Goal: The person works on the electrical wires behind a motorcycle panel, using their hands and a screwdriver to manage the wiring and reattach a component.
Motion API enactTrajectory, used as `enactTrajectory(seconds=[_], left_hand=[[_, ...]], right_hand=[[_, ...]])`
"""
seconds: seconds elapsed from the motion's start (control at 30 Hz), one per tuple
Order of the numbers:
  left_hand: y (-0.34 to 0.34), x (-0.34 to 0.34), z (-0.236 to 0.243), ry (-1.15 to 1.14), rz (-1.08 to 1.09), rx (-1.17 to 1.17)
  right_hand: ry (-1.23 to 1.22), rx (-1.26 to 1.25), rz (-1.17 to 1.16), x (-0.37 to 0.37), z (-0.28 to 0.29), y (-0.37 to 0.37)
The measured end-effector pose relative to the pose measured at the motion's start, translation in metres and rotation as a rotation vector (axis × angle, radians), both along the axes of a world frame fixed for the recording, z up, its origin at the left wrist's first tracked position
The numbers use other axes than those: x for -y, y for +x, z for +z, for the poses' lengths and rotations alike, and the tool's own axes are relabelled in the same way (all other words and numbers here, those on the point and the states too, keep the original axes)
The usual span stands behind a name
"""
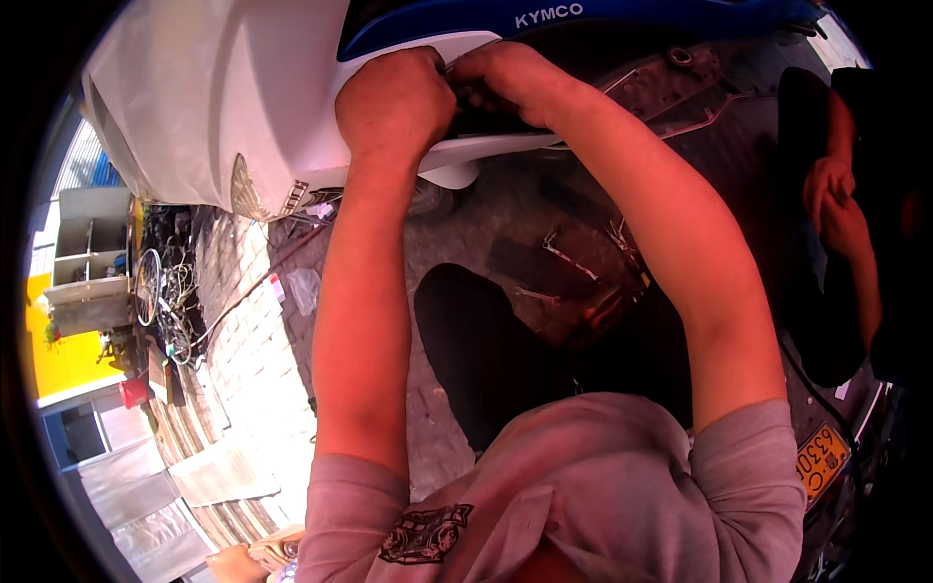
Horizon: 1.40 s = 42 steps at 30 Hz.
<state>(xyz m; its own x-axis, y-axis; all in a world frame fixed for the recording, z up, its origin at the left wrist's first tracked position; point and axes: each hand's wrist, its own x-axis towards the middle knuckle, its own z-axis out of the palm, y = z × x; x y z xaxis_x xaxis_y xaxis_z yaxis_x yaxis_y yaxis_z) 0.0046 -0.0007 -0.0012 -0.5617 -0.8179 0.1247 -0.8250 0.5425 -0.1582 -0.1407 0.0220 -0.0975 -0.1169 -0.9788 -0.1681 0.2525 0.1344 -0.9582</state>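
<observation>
A scooter's white body panel and a blue trim strip stretch across the top of the view. My left hand is closed in a fist at the edge of a dark opening in the bodywork, its back toward me. Close beside it, my right hand reaches in with bent fingers, partly in shadow. The two hands nearly meet at the fingertips. Whatever they grip inside the opening is hidden. To the right of my hands, the scooter's dark, dirty frame lies exposed.
On the paved ground below lie a wrench, a smaller wrench and other tools in shadow. At the right sits another person with hands together, near a yellow licence plate. Far left are shelves and a bicycle wheel.
</observation>
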Motion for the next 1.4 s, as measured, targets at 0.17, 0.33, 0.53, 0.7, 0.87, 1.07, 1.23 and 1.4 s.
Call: enactTrajectory(seconds=[0.17,0.33,0.53,0.7,0.87,1.07,1.23,1.4], left_hand=[[-0.004,-0.005,-0.002,-0.031,0.044,0.017],[-0.005,-0.004,-0.003,-0.041,0.042,0.013],[-0.005,-0.003,-0.005,-0.053,0.055,0.007],[-0.006,-0.001,-0.005,-0.057,0.054,0.012],[-0.006,-0.001,-0.004,-0.046,0.047,0.036],[-0.004,-0.002,-0.003,-0.040,-0.022,0.011],[-0.001,0.000,-0.001,-0.022,-0.002,0.018],[-0.004,-0.003,-0.003,-0.029,0.010,0.007]], right_hand=[[-0.241,-0.496,-0.368,-0.015,-0.011,0.017],[-0.718,-0.972,-0.677,-0.025,-0.022,0.028],[-1.015,-1.219,-0.717,-0.013,-0.020,0.015],[-1.065,-1.354,-0.653,-0.010,-0.020,0.003],[-0.844,-1.354,-0.406,-0.010,-0.012,-0.003],[-0.128,-0.552,-0.010,0.003,0.003,-0.003],[0.085,0.044,0.117,0.004,0.007,-0.010],[-0.603,-0.987,-0.458,-0.021,-0.019,0.015]])
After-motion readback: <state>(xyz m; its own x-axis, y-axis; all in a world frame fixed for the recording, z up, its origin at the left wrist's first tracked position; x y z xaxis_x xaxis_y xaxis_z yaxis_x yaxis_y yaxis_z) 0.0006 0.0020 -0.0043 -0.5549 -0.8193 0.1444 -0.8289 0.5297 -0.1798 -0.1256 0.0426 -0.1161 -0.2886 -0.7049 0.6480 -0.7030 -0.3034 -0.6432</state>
